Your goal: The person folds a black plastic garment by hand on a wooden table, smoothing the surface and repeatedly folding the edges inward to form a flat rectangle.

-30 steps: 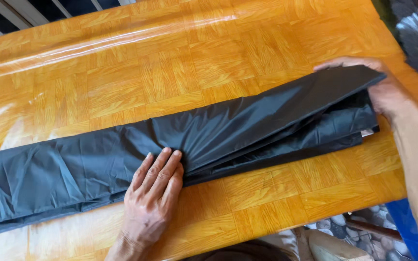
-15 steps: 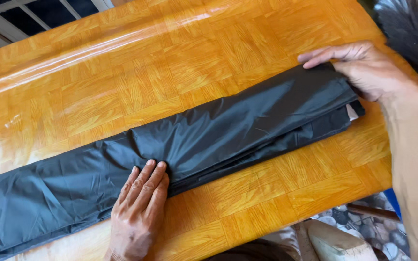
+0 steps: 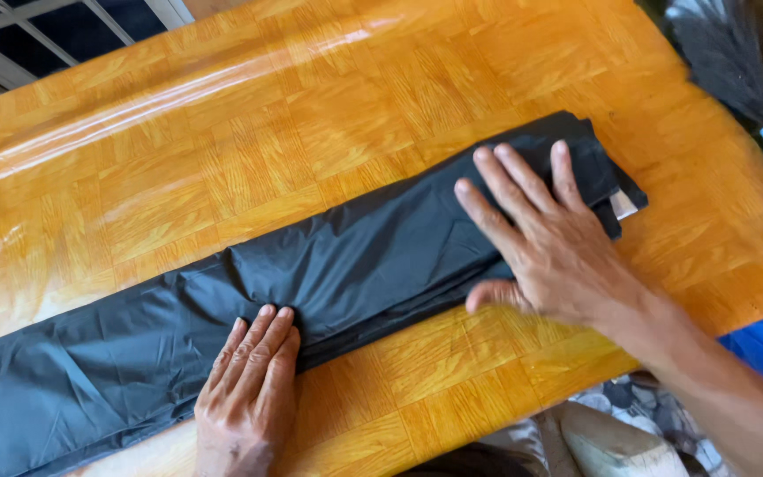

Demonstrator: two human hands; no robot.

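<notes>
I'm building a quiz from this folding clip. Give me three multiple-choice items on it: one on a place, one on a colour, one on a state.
1. Where does the right hand rest?
A. on the cloth's right end
B. on the bare table
C. on the window frame

2. What colour is the folded cloth?
A. white
B. dark grey
C. red

3. How is the left hand held?
A. clenched in a fist
B. flat, fingers together
C. lifted clear of the table

Answers:
1 A: its spread fingers lie on the cloth near its right end.
2 B: it lies dark grey on the orange wooden table.
3 B: its fingers press flat on the cloth's near edge.
</notes>
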